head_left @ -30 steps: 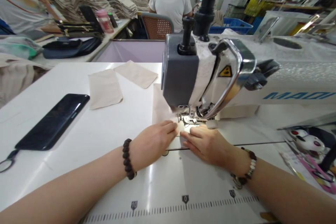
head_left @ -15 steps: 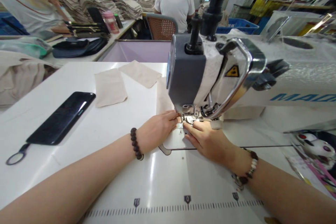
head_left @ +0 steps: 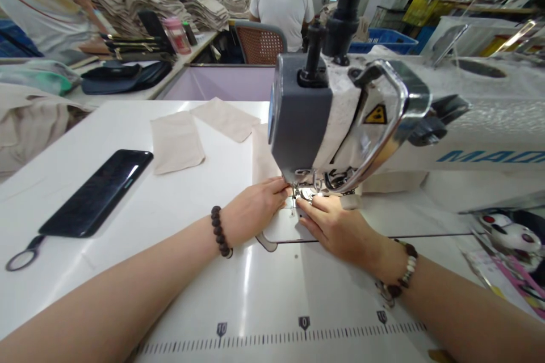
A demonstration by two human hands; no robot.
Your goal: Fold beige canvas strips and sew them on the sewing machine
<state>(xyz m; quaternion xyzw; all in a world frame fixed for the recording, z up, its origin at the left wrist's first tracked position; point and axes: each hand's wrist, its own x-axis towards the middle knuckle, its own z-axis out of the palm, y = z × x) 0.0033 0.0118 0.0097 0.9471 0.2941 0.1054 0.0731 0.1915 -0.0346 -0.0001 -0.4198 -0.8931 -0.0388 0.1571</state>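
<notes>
A sewing machine head (head_left: 302, 119) stands over the needle plate (head_left: 285, 229). My left hand (head_left: 255, 207) lies to the left of the needle, its fingers stretched flat and their tips beside the presser foot (head_left: 295, 191). A beige fabric piece (head_left: 264, 153) runs from behind toward those fingertips; its near edge is hidden by hand and machine. On the right, my right hand (head_left: 340, 227) rests low with its fingers extended, the index fingertip close to the presser foot and the thumb apart on the plate. Any cloth under these fingers is too small to make out.
Two loose beige fabric pieces, a nearer one (head_left: 177, 142) and a farther one (head_left: 227, 118), lie behind my left hand. A black phone (head_left: 97, 193) is at the left. More beige cloth (head_left: 394, 182) shows beneath the machine arm. A person in white (head_left: 281, 3) sits ahead.
The view has shifted very slightly. Both hands stay at the needle, and no movement of the fabric can be made out.
</notes>
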